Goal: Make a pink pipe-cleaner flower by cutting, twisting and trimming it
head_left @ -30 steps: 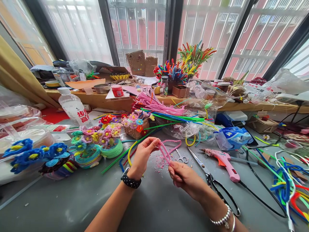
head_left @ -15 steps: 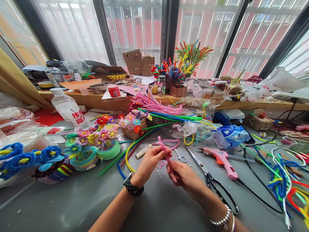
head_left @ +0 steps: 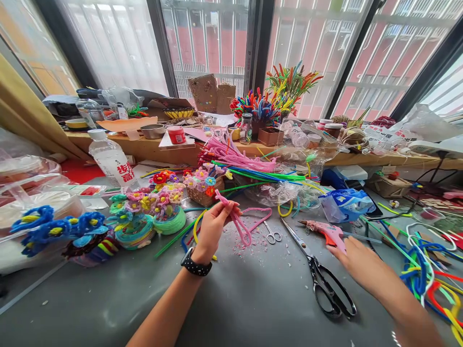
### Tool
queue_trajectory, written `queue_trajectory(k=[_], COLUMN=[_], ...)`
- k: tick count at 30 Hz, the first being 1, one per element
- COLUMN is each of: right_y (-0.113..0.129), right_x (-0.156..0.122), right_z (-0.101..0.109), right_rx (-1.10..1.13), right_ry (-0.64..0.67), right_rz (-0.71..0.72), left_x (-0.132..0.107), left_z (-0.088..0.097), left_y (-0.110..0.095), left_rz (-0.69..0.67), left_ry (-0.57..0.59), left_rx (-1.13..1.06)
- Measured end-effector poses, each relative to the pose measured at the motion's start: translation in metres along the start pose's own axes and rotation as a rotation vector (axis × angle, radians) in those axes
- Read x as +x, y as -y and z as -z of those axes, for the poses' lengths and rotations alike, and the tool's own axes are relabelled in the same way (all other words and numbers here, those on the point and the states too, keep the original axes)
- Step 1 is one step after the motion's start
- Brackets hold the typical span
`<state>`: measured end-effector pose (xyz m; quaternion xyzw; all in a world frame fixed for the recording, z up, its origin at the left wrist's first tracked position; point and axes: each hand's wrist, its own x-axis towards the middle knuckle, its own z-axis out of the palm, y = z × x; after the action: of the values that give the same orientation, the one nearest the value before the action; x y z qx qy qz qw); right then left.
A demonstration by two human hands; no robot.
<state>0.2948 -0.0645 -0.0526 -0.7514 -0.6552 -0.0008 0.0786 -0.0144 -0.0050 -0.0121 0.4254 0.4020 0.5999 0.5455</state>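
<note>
Your left hand (head_left: 212,226) tight on pink fuzzy loop (head_left: 248,242), right hand (head_left: 361,260) around pink glue gun (head_left: 334,233), bottle (head_left: 104,153) red-lettered "步…高"

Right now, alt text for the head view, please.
The left hand pinches a looped pink fuzzy stem; the right hand is on a pink glue gun. Large scissors lie on the grey table between the hands, fuzzy flowers at left.

Head-worn view, forward and down, over table (head_left: 249,303)
</note>
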Motion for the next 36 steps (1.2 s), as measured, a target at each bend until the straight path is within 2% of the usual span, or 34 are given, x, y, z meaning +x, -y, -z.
queue_trajectory(k=[1,4,10,13,16,23,29,32,34,36], right_y=[-0.012,-0.031,-0.015,-0.008,-0.01,-0.019,-0.015,-0.005,0.012,0.04], right_x=[-0.003,-0.01,-0.009,-0.004,0.001,0.006,0.01,0.005,0.002,0.0], right_z=[-0.005,-0.016,-0.019,-0.02,-0.021,-0.016,-0.013,-0.006,0.002,0.012], right_rx=[-0.044,-0.04,-0.086,-0.156,-0.157,-0.141,-0.153,-0.15,-0.093,0.102], right_ry=[0.075,0.108,0.12,0.127,0.167,0.199,0.24,0.183,0.029,-0.094], right_rz=[-0.002,-0.01,-0.012,-0.062,-0.101,-0.043,-0.077,-0.165,-0.129,-0.05], left_x=[0.0,0.0,-0.001,-0.001,-0.001,-0.002,-0.001,0.0,0.0,0.0], left_z=[0.0,-0.002,-0.004,-0.003,-0.002,-0.004,-0.003,-0.001,0.0,0.0], left_y=[0.001,0.004,0.004,0.002,0.002,0.002,0.0,0.001,0.003,0.004], left_rz=[0.001,0.005,0.018,0.045,0.065,0.079,0.083,0.057,0.042,0.05], left_ry=[-0.004,0.022,0.026,0.019,0.011,0.018,-0.039,-0.062,-0.046,0.003], left_rx=[-0.012,-0.021,-0.04,-0.049,-0.071,-0.123,-0.137,-0.064,-0.02,-0.025])
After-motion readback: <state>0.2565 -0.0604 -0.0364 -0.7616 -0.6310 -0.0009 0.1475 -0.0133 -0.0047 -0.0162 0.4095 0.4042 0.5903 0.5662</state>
